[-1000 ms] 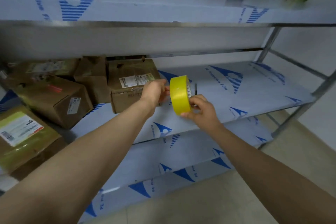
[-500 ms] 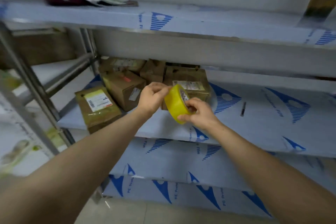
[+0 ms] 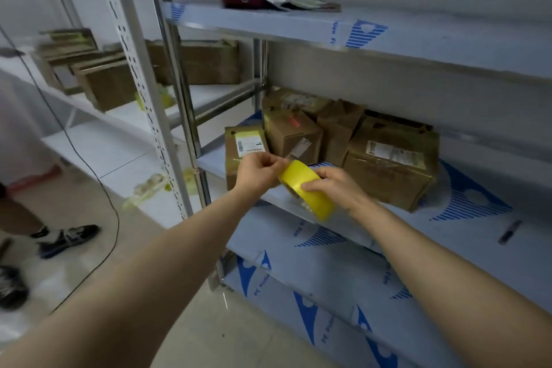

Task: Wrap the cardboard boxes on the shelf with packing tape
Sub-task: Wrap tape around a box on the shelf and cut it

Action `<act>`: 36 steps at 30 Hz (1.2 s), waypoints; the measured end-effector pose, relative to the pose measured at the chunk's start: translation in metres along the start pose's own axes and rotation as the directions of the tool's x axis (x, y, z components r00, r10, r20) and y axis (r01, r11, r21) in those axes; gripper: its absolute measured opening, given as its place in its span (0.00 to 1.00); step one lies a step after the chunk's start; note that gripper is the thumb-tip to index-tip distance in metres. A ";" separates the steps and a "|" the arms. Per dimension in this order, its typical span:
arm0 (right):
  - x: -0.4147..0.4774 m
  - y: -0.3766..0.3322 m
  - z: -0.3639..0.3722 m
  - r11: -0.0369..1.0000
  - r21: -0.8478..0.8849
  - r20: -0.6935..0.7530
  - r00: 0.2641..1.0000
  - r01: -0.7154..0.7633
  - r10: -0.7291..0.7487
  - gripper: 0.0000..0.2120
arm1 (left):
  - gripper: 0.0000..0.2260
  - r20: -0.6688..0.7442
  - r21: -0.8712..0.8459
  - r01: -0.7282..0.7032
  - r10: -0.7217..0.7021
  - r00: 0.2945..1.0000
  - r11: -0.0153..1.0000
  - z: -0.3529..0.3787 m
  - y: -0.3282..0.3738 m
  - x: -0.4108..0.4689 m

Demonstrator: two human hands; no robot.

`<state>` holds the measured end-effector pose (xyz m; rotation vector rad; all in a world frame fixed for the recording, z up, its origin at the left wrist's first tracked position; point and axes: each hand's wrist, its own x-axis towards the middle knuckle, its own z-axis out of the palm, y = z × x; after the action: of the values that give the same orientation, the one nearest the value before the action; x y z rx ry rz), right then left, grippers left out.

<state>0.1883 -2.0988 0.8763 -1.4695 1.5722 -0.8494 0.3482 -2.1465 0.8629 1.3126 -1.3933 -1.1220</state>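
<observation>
Preparation is going on, not wrapping yet: the right hand (image 3: 334,185) is gripping the yellow tape roll (image 3: 309,188), fingers curling over its outer face, and is holding it in the air just in front of the middle shelf (image 3: 478,251). The left hand (image 3: 258,170) is pinching at the roll's upper rim, thumb and fingertips closing together, seemingly picking for the loose end (a fiddly job on glossy tape). The cardboard boxes (image 3: 291,137) are sitting bunched at the left end of that shelf, behind the hands, and neither hand is touching them.

By my judgement the next move is calling for enough tape to be peeled free to stick down, then for a box to be chosen. The labelled box (image 3: 243,155) is standing nearest the left hand. The boxes are crowding one another, so one is probably needing to be pulled forward before the roll can be carried around it.

Whether any strip is already lifting off the roll is not showing, since the left fingers are covering that spot. The left hand is also hiding the lower front of the labelled box. Some boxes are looking shiny, as if taped, but blur is making that uncertain. A small dark thing (image 3: 509,231) is lying further right on the shelf, too smeared to name
</observation>
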 end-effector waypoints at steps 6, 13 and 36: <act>0.028 -0.008 0.022 0.995 -0.089 -0.114 0.993 -0.049 0.039 0.20 | 0.10 0.090 0.113 -0.005 -0.005 0.996 0.994 -0.026 -0.015 0.023; 0.080 -0.026 0.045 0.974 -0.148 -0.328 0.938 -0.172 0.115 0.27 | 0.06 0.025 0.142 0.061 -0.065 0.998 0.988 -0.072 -0.038 0.094; 0.068 -0.011 0.017 0.843 -0.298 -0.402 0.860 -0.449 0.316 0.21 | 0.33 0.818 0.524 -0.832 0.165 0.551 0.180 -0.060 -0.065 0.123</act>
<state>0.2082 -2.1669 0.8714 -1.2224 2.3109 -0.5910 0.4143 -2.2731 0.8132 0.8304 -2.9976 -0.0807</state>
